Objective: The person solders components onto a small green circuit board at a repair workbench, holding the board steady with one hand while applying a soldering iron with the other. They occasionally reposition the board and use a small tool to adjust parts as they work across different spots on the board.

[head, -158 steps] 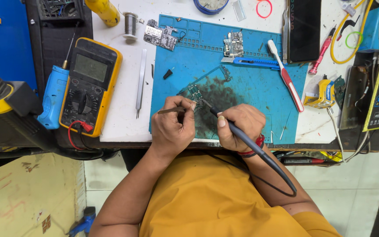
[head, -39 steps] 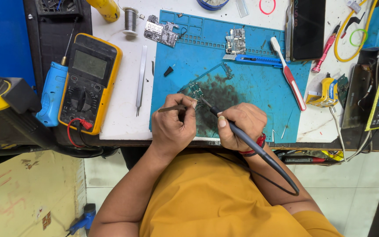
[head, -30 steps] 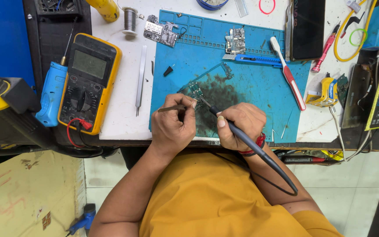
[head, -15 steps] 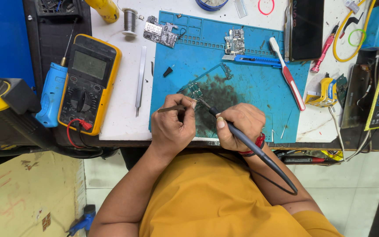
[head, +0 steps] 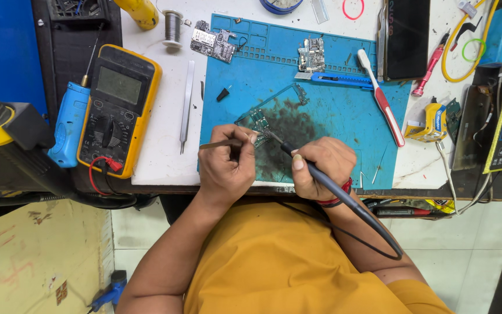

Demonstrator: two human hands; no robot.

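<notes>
My right hand (head: 323, 168) grips a dark soldering iron (head: 297, 158) like a pen, its tip touching a small green circuit board (head: 258, 121) on the blue work mat (head: 321, 99). My left hand (head: 228, 168) pinches a thin metal tool, probably tweezers (head: 219, 144), whose point meets the same board beside the iron tip. The iron's black cord (head: 367, 218) loops back over my right forearm. The board lies on a dark, stained patch of the mat.
A yellow multimeter (head: 118, 107) and blue tool (head: 68, 122) sit left. Spare tweezers (head: 186, 104), a solder spool (head: 172, 26), other circuit boards (head: 213, 42), a blue knife (head: 338, 78), a red-white brush (head: 382, 104) and a black phone (head: 405, 38) surround the mat.
Both hands hold the same pose over the board; only the view has shifted slightly.
</notes>
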